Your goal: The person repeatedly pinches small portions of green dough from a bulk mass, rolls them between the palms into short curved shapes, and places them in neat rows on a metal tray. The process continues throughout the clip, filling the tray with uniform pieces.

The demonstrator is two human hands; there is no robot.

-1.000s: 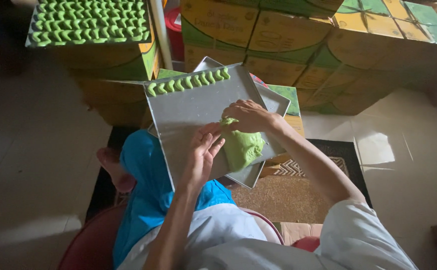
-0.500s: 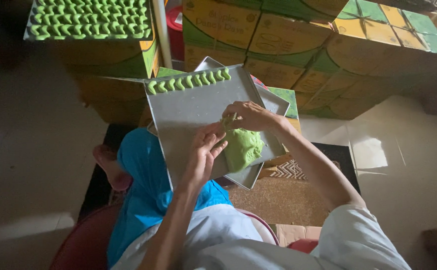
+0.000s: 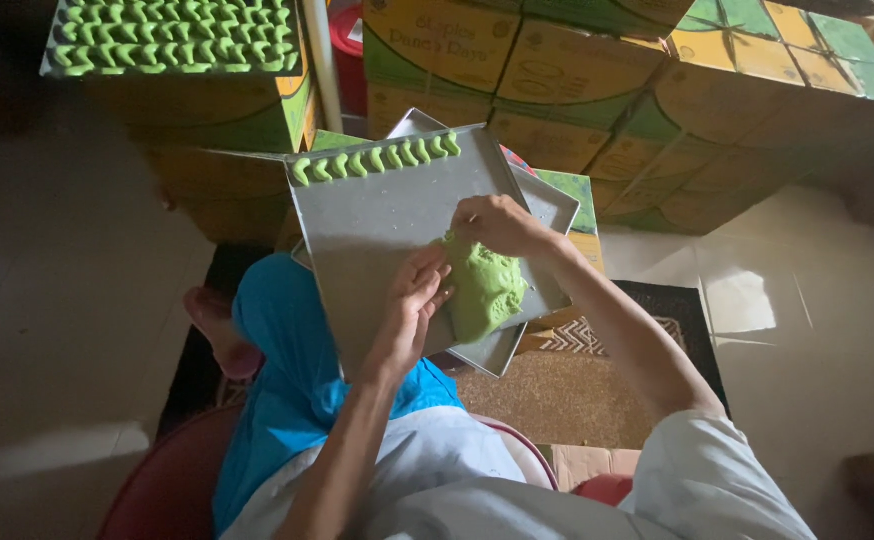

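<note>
A grey metal tray (image 3: 377, 215) rests on my lap, with a row of small green dough pieces (image 3: 377, 160) along its far edge. A lump of green dough (image 3: 484, 292) lies at the tray's near right side. My right hand (image 3: 497, 225) pinches the top of the lump. My left hand (image 3: 412, 305) touches the lump's left edge with its fingertips, fingers bent. Another metal tray (image 3: 547, 200) lies under the first.
A second tray full of green dough pieces (image 3: 172, 38) stands on a yellow-green cardboard box (image 3: 227, 110) at the far left. More such boxes (image 3: 597, 70) are stacked ahead and to the right. A patterned mat (image 3: 577, 385) covers the pale tiled floor.
My left hand has slid closer to the dough lump and now touches its edge. My right hand stays on the lump's top.
</note>
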